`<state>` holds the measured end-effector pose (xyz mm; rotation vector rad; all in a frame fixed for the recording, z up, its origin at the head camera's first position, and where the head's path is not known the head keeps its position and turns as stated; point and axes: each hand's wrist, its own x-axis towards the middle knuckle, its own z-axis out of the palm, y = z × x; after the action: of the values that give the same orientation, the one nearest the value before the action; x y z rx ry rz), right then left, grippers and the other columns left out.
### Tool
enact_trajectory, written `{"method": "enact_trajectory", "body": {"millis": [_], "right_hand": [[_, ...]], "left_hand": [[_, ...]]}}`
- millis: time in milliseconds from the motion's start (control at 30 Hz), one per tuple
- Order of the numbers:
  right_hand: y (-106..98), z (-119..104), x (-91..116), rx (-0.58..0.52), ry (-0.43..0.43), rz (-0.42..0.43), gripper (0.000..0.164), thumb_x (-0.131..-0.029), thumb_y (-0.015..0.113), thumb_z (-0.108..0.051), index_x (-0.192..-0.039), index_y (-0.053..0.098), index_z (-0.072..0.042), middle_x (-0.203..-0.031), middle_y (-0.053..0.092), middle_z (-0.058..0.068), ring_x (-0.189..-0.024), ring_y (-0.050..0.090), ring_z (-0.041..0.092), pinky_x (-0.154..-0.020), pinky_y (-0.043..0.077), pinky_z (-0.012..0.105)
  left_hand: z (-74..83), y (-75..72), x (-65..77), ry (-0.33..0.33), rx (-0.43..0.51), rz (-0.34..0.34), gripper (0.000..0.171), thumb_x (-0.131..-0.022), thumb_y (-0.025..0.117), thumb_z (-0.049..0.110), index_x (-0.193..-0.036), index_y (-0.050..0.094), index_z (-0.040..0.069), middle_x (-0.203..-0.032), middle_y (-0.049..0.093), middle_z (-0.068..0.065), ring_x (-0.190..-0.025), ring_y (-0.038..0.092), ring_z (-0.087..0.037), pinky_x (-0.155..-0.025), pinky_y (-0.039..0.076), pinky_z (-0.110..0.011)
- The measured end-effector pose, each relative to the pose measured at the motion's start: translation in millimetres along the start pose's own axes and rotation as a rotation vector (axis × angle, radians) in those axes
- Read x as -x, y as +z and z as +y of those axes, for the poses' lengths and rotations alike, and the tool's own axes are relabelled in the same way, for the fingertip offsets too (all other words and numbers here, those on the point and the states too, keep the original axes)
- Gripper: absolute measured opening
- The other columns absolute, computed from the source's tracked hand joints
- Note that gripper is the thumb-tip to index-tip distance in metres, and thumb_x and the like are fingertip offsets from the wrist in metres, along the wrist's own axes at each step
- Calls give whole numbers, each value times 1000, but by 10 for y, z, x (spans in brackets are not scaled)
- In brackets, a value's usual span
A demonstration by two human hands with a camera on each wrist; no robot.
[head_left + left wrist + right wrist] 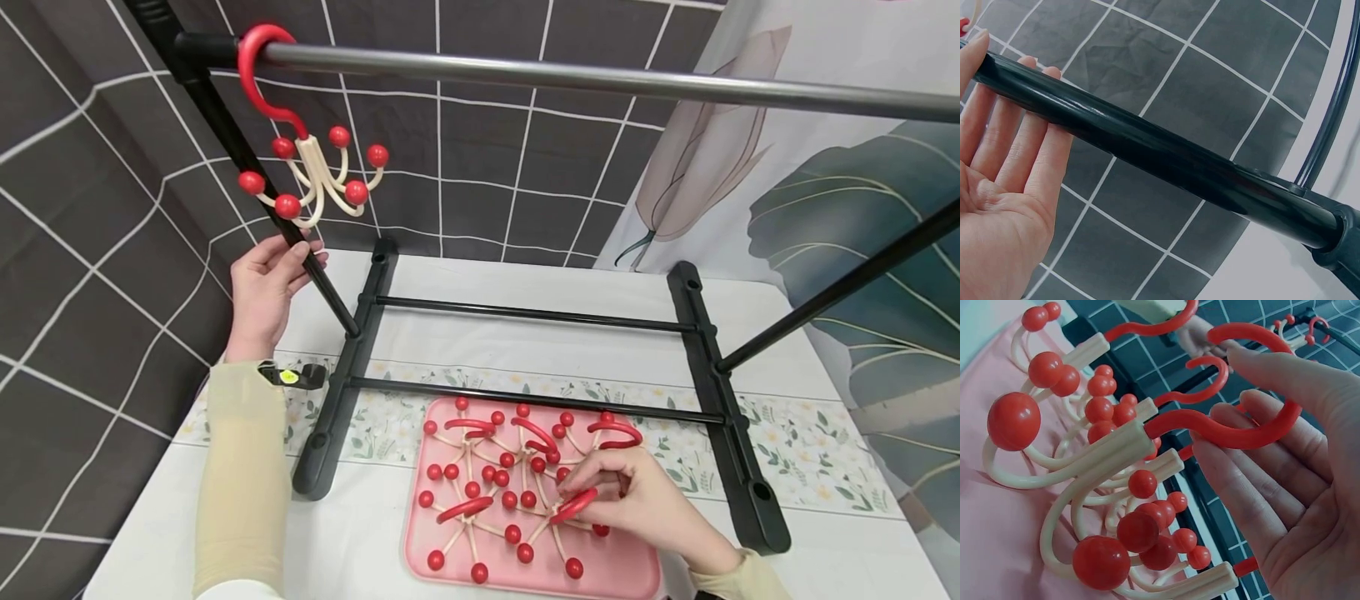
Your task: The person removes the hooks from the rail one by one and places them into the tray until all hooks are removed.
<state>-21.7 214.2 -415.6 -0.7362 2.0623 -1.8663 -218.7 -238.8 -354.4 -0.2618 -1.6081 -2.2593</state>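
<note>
My left hand (261, 287) grips a slanted black post (330, 297) of a rack, thumb on one side and fingers behind it. On the rack's top bar (480, 71), near its left end, a hanger (315, 158) hangs by its red hook, its cream arms tipped with red balls. Over a pink tray (622, 575), my right hand (630, 493) holds a similar hanger by its red hook (1229, 432). In the right wrist view, the thumb lies along the hook's end and the fingers reach behind its curve. That hanger's balls are low over the tray.
Several more hangers (468, 508) crowd the tray, hooks up. The rack's black feet (712, 417) and two crossbars (525, 396) stand on a white tabletop (360, 533) with a floral strip. Dark tiled cloth (487, 158) and a leaf-patterned curtain (847, 250) hang behind.
</note>
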Motion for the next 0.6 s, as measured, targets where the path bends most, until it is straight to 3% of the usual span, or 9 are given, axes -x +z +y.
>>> {"method": "enact_trajectory", "body": {"millis": [167, 300, 433, 600], "right_hand": [[-19, -34, 13, 17, 56, -4, 24, -83, 76, 14, -101, 75, -1, -98, 73, 17, -82, 75, 17, -58, 62, 37], [-69, -81, 39, 30, 120, -41, 26, -84, 80, 6, -107, 75, -3, -104, 72, 19, -83, 75, 23, -60, 63, 41], [-150, -122, 75, 42, 107, -61, 25, -86, 79, 3, -110, 74, -1, -110, 70, 21, -88, 75, 29, -67, 63, 45], [-233, -149, 105, 98, 87, -49, 20, -86, 78, 5, -106, 73, 3, -104, 73, 19, -88, 75, 25, -70, 63, 43]], "left_hand": [[-13, 11, -4, -1, 13, -4, 28, -94, 72, 1, -119, 68, -11, -99, 74, -16, -86, 75, -24, -87, 59, -32], [-13, 15, -1, 0, 15, -5, 28, -94, 72, 2, -118, 69, -11, -99, 74, -16, -87, 75, -24, -87, 59, -32], [-12, 13, 2, 4, 16, -3, 26, -94, 72, 1, -117, 69, -10, -98, 75, -15, -86, 75, -24, -87, 59, -32], [-7, 10, -2, 9, 13, -3, 30, -94, 72, 1, -119, 66, -14, -97, 75, -15, -87, 75, -24, -87, 59, -32]]}}
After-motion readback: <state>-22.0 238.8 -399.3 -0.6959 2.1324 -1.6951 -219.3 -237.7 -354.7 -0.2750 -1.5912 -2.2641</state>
